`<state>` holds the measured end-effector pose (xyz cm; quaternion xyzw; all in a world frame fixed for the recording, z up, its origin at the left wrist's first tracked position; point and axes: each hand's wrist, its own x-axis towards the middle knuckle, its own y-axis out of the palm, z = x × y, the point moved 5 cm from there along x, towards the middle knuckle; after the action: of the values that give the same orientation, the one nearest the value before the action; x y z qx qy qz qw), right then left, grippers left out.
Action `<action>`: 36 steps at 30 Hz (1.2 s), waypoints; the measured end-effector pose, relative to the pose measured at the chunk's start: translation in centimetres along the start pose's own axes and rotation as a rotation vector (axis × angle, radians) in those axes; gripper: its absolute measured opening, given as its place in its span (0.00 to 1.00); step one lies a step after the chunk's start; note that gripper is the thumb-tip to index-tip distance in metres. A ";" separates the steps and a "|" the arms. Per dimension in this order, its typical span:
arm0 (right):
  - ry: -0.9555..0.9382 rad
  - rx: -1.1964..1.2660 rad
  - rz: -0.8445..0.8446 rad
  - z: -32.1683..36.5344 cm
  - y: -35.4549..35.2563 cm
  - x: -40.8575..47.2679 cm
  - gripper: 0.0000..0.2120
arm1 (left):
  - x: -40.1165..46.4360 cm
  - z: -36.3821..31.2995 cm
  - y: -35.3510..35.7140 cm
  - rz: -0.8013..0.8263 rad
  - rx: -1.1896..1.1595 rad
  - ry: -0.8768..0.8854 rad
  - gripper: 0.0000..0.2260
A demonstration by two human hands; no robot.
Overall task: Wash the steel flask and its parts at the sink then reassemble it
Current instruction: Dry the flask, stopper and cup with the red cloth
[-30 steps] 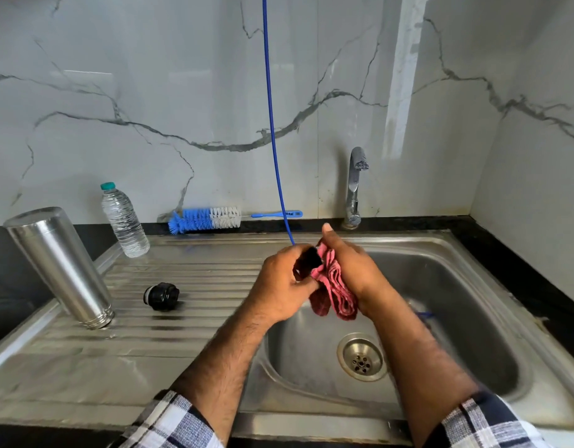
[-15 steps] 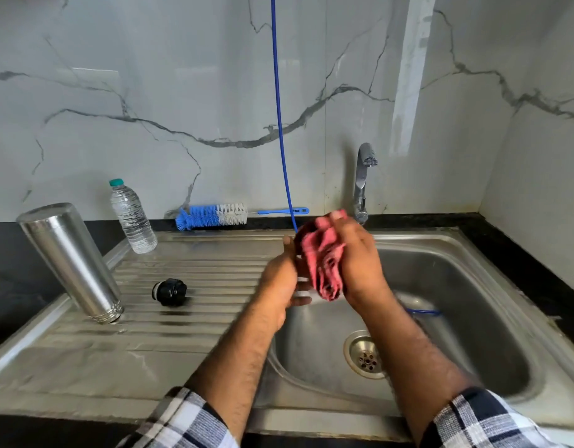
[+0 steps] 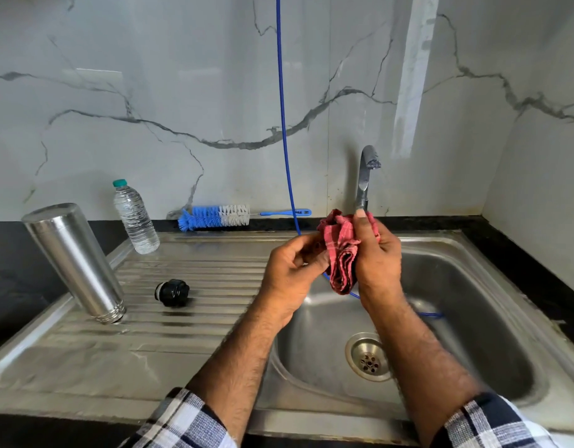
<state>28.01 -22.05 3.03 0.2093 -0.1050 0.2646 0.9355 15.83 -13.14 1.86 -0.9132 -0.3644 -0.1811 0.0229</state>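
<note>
Shiny steel flask (image 3: pixel 73 260) upturned, mouth down on ribbed drainboard (image 3: pixel 198 273).

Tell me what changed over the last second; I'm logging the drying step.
The right hand bunched the red cloth up and raised it toward the tap. The small black part seen earlier in the left hand is now hidden. The flask, black cap, brush and bottle stayed put.
</note>
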 end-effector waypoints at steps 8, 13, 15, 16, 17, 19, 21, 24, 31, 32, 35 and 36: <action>0.056 -0.093 0.169 0.1 1.2 -0.7 0.17 | 0.3 1.2 -0.7 -0.106 -0.052 -0.183 0.07; -0.019 -0.191 0.390 -0.2 3.0 -1.4 0.19 | 0.4 2.5 -1.7 -0.128 -0.087 -0.283 0.19; -0.008 -0.145 0.341 -0.1 2.6 -1.0 0.18 | 0.5 1.7 -1.2 -0.100 0.006 -0.166 0.24; 0.025 -0.099 0.301 0.0 2.3 -1.0 0.17 | 0.5 1.3 -1.1 -0.085 0.077 -0.106 0.22; 0.093 -0.041 0.267 -0.1 2.0 -0.9 0.18 | 0.5 0.8 -1.1 -0.071 0.153 -0.064 0.20; 0.359 0.179 0.188 -1.1 1.5 -0.9 0.23 | 0.6 0.2 -1.5 -0.066 0.330 0.036 0.24; 0.524 0.266 0.109 -1.6 1.1 -0.8 0.22 | 0.6 -0.4 -1.9 -0.038 0.520 0.193 0.32; 0.463 0.085 0.039 -2.1 0.0 -0.2 0.17 | 0.1 -1.8 -1.4 0.024 0.606 0.400 0.33; 0.285 0.021 0.054 -1.8 -0.2 -0.6 0.12 | -1.0 -4.1 -0.5 -0.139 0.876 0.465 0.28; 0.222 0.002 0.074 -1.6 0.3 -0.6 0.13 | -0.9 -4.3 -0.8 -0.180 0.850 0.406 0.24; 0.023 -0.012 0.223 -0.8 2.0 -1.2 0.12 | -0.5 -3.7 -2.5 -0.329 0.692 0.189 0.22; -0.042 -0.027 0.266 -0.6 2.3 -1.4 0.11 | -0.3 -3.2 -3.0 -0.356 0.630 0.134 0.21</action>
<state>25.60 -20.63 2.86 0.1863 -0.1547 0.3803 0.8926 12.54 -11.70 4.44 -0.7696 -0.5533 -0.1207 0.2950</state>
